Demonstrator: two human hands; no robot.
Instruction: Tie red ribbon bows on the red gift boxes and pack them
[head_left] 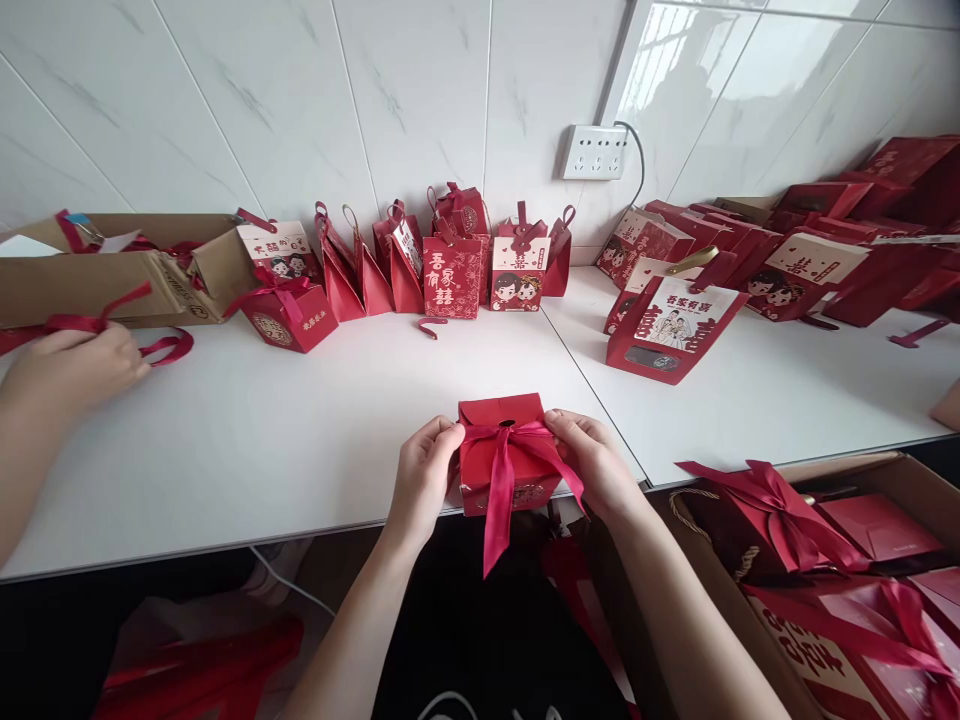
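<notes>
A small red gift box (480, 470) sits at the front edge of the white table, between my two hands. A dark pink ribbon (501, 490) crosses its top and is knotted in the middle, just below a dark round hole. One tail hangs down the front past the table edge, the other slants to the right. My left hand (429, 470) pinches the ribbon at the box's upper left corner. On the other side, my right hand (592, 455) pinches it between thumb and fingers at the upper right.
Several red boxes (453, 280) stand along the tiled wall. At left, another person's hand (90, 365) holds ribbon beside an open cardboard box (97, 285). A red gift box with a window (671, 330) stands right. Below right, a carton (926, 500) holds ribboned boxes.
</notes>
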